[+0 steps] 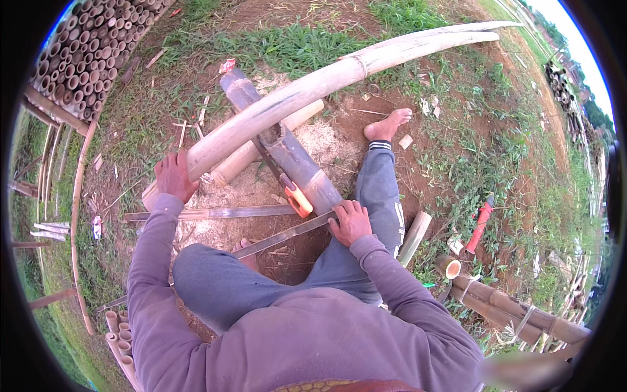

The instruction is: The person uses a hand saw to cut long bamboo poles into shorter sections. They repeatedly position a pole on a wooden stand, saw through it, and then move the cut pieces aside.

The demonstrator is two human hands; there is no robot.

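A long pale bamboo pole (287, 95) slants from near my left side to the far right, its far end split into two lengths. My left hand (175, 176) is wrapped over its near end. Under it, a thick dark bamboo piece (304, 160) with a notch cut in it lies crosswise. A handsaw with an orange handle (298, 198) rests along that piece. By my right knee, my right hand (351, 221) is closed on the end of a long narrow flat strip (287, 234). Another flat strip (222, 213) lies beyond it.
A pale bamboo length (228, 163) lies below the pole, amid sawdust (320, 140). Cut bamboo tubes (85, 59) are stacked far left. A red tool-like object (480, 227) lies right, near tied bamboo poles (516, 307). My bare foot (388, 125) is stretched ahead.
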